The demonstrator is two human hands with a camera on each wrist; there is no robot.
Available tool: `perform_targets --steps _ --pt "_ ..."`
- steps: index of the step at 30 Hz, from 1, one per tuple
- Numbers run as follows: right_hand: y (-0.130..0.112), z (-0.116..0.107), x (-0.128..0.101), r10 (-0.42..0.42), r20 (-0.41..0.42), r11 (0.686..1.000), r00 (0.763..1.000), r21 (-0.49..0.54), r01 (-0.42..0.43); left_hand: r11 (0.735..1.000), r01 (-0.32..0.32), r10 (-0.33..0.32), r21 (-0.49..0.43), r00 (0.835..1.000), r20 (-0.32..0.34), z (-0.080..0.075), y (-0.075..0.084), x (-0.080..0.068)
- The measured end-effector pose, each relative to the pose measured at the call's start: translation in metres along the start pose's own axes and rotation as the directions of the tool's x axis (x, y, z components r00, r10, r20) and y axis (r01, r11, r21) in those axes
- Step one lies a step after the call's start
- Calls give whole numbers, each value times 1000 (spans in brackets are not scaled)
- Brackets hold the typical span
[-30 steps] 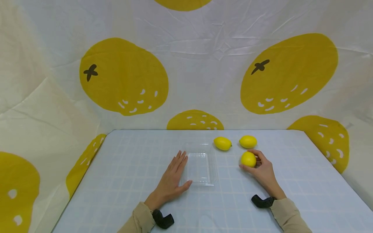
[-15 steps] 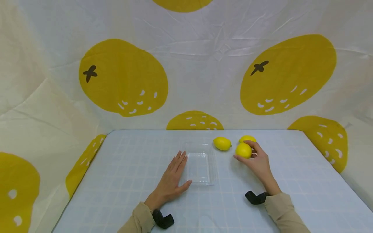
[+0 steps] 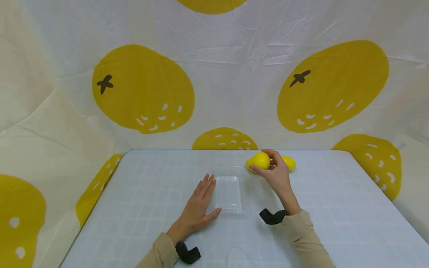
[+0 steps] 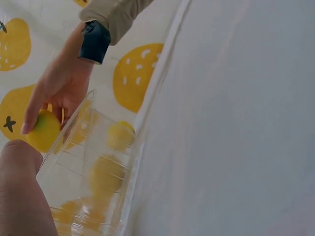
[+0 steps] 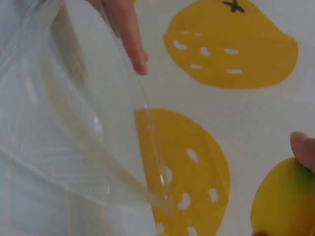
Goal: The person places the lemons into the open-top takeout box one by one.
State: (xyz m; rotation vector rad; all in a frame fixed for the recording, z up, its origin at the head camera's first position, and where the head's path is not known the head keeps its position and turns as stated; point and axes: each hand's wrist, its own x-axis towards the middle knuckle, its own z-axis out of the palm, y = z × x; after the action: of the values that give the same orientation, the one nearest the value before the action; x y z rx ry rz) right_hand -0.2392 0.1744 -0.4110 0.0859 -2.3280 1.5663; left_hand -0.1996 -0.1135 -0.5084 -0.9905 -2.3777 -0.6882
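Note:
My right hand [image 3: 277, 172] pinches a lemon [image 3: 260, 160] between thumb and fingers, raised above the table. In the right wrist view this lemon [image 5: 283, 201] shows a greenish end at the lower right. It overlaps a second lemon [image 3: 249, 163] behind it in the head view. A third lemon [image 3: 289, 163] lies just right of my right fingers, partly hidden by them. My left hand [image 3: 197, 204] rests with straight fingers along the left side of a clear plastic container [image 3: 244, 193]. Through the container's wall the left wrist view shows the lemons on the table.
The table [image 3: 134, 223] wears a pale blue checked cloth. Behind it hangs a white curtain [image 3: 231, 93] printed with big yellow fruit, which also runs along the left and right sides. A dark wrist camera [image 3: 273, 216] sits on the right wrist.
My right hand has lifted the lemon and carried it left and away from me, past the right-hand lemon toward the container's far right corner. My left hand and the container have stayed put.

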Motion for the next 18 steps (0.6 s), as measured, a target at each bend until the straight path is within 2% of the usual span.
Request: perform_targets --steps 11,18 --pt "-30 48 -6 -7 70 998 998 69 3 1000 -18 18 14 1000 -8 0 2 -3" --pt "-26 77 -14 11 164 999 986 33 -16 1000 -14 14 21 1000 8 -3 2 -3"
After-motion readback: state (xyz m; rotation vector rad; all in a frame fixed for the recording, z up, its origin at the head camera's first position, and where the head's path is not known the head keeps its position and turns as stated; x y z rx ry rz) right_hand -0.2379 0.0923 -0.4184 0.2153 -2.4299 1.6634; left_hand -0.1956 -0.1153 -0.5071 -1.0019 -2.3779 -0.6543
